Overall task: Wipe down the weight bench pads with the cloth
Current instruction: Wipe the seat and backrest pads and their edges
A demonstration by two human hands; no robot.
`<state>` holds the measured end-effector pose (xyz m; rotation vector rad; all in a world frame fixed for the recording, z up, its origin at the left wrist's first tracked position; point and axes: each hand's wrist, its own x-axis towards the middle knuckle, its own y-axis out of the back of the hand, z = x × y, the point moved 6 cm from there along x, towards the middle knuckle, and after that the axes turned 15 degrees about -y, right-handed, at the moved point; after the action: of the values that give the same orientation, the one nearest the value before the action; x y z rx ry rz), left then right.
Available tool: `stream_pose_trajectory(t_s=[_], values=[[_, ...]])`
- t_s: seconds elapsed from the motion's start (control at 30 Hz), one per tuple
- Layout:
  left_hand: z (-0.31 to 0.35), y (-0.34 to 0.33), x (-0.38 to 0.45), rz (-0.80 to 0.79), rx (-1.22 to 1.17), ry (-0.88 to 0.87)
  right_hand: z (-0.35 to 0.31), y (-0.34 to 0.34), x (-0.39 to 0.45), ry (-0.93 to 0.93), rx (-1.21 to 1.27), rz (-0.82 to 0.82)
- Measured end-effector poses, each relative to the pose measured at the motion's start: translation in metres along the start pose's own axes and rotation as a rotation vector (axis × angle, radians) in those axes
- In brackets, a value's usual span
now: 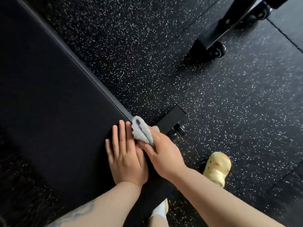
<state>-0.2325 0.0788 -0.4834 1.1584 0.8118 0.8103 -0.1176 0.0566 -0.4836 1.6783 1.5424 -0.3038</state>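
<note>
Floor: black speckled rubber flooring (164,63), open beyond pad's right edge.
Pad: black padded bench pad (49,87).
Left hand (126,159): flat, fingers spread, near pad's corner, holding nothing.
Right hand (161,153): closed around crumpled grey cloth (141,130) at that corner edge.

I'm seeing the long black matte-vinyl weight bench pad (54,95) lying flat, running diagonally from upper left toward lower centre | the small crumpled light-grey cloth (141,129) is sitting bunched at the pad's near right corner, pressing against its edge.
</note>
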Motion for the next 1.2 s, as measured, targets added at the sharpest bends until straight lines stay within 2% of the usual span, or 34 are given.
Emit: stream_pose_trajectory(t_s=[0.17,0.4,0.57,0.7,0.97,1.1,1.2], values=[[0.002,0.004,0.001,-0.014,0.011,0.002,0.051,0.005,-0.044,-0.080,-0.052,-0.044],[0.005,0.003,0.003,-0.026,0.079,-0.019,-0.002,-0.017,0.039,-0.019,0.081,-0.169],[0.003,0.005,0.002,0.000,0.007,-0.022,0.015,-0.004,0.001,0.008,0.102,-0.164],[0.004,0.006,0.003,0.008,-0.029,-0.045,0.033,-0.002,-0.010,-0.050,0.059,-0.157],[0.001,0.006,0.001,-0.047,-0.082,0.025,-0.038,-0.018,0.062,-0.057,0.005,-0.114],[-0.003,0.012,0.001,0.015,-0.245,0.011,-0.008,-0.006,0.028,-0.030,-0.045,-0.143],[-0.003,0.013,0.003,-0.005,-0.257,-0.020,0.012,0.001,0.008,-0.053,-0.018,-0.093]])
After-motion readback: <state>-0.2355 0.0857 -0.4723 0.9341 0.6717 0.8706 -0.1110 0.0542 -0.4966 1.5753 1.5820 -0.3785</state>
